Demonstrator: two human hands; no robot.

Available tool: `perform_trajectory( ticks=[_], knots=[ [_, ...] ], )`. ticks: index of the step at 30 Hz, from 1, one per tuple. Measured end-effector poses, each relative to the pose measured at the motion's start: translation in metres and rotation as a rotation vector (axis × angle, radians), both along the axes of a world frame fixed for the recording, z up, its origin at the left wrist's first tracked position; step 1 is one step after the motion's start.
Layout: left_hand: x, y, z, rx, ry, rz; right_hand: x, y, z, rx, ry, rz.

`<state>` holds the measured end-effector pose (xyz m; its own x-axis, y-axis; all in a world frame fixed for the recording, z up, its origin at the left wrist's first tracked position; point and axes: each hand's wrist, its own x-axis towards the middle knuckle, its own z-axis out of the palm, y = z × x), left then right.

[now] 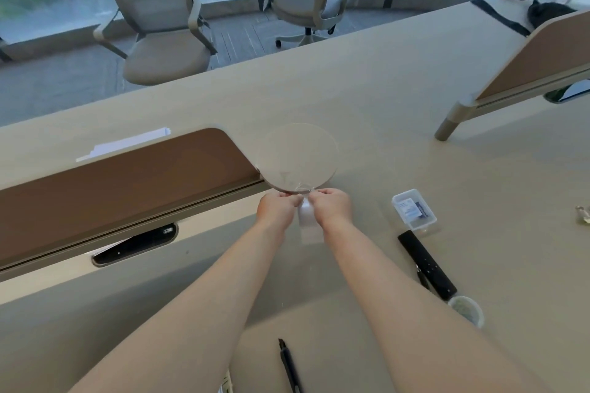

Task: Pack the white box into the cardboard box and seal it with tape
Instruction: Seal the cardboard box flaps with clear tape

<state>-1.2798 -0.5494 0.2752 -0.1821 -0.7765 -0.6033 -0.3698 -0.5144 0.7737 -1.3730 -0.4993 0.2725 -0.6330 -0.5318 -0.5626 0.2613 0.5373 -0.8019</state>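
Both hands were raised over the counter (399,143) and met at the near rim of a clear tape roll (300,156), which stood tilted on edge with its open face toward the camera. The left hand (277,209) and right hand (330,206) were almost touching, and the fingers of each were curled into a narrow pinch on a strip of tape (307,220). The strip hung from the rim between the two hands, its long axis running from the roll down toward the person. Neither hand was nearer than the other, as both were already on it. The white box was not in view. A flat tan surface (319,344) lay below and nearer than the hands, between the forearms, with a black pen (289,364) on it. It may have been the cardboard box, but this could not be confirmed. On that reading, the strip would have to be drawn down and back to reach it.
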Motion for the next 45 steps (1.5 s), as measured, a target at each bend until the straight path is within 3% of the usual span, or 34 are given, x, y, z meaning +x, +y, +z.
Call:
perform_trajectory(
  ticks=[8,12,23,34,39,45],
  knots=[
    [0.0,-0.004,0.014,0.15,0.102,0.04,0.005,-0.001,0.012,0.023,0.039,0.025],
    [0.014,0.002,0.024,0.136,0.046,-0.038,0.015,0.014,0.015,-0.009,0.033,0.088],
    [0.129,0.037,0.094,-0.071,0.027,-0.348,0.067,0.051,0.093,-0.056,0.097,0.626],
    [0.316,0.098,0.151,-0.384,-0.234,-0.209,0.251,0.1,0.153,-0.204,0.299,0.888],
    [0.419,0.138,0.164,-0.343,-0.19,-0.118,0.346,0.133,0.155,-0.229,0.363,0.816],
    [0.508,0.18,0.153,-0.298,-0.134,0.016,0.421,0.172,0.143,-0.171,0.245,0.723]
  ],
)
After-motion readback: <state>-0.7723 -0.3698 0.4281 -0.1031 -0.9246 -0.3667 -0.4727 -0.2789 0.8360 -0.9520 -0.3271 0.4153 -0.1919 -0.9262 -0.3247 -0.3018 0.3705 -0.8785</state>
